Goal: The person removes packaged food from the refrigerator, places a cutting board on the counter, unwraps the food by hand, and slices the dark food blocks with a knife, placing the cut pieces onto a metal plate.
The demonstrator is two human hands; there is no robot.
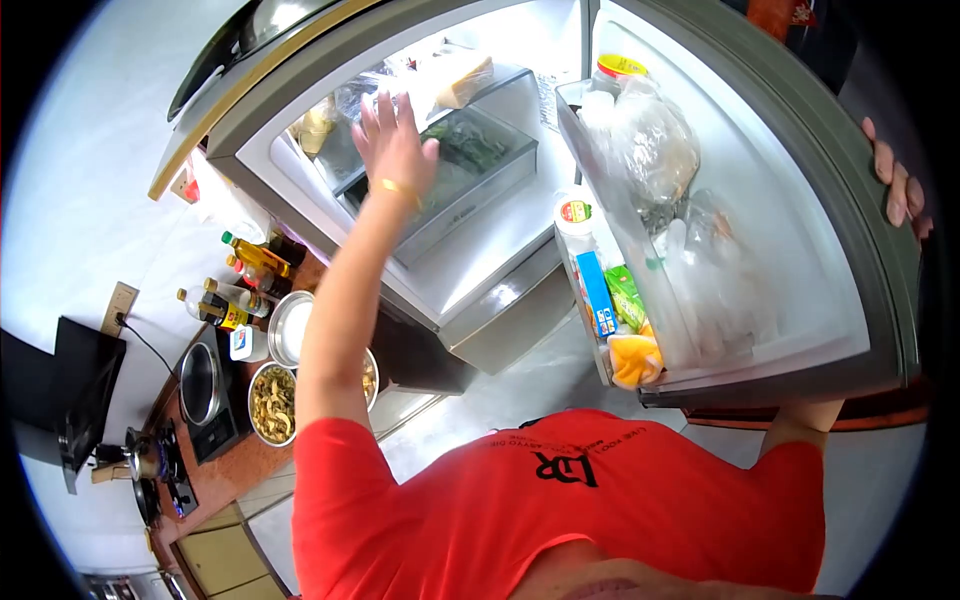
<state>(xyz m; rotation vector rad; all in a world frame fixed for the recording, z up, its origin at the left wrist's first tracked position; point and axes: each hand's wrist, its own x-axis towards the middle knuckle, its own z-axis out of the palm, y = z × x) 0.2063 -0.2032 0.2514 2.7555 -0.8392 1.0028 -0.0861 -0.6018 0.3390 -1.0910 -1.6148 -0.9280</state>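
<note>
reaches with spread, released left hand [393,148] over clear plastic drawer [480,200] of dark-green leaves [472,142] in grey refrigerator [490,265] | cannot tell contact | hooks right hand [897,182] round grey-edged white door [815,285] | may tip bulging translucent bag [655,145] out if swinging door sharply

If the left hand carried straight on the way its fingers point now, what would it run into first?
Most likely the clear plastic bag inside the refrigerator, seen just past the left hand's spread fingers. Depth is unclear from one view, so it might pass above.
</note>
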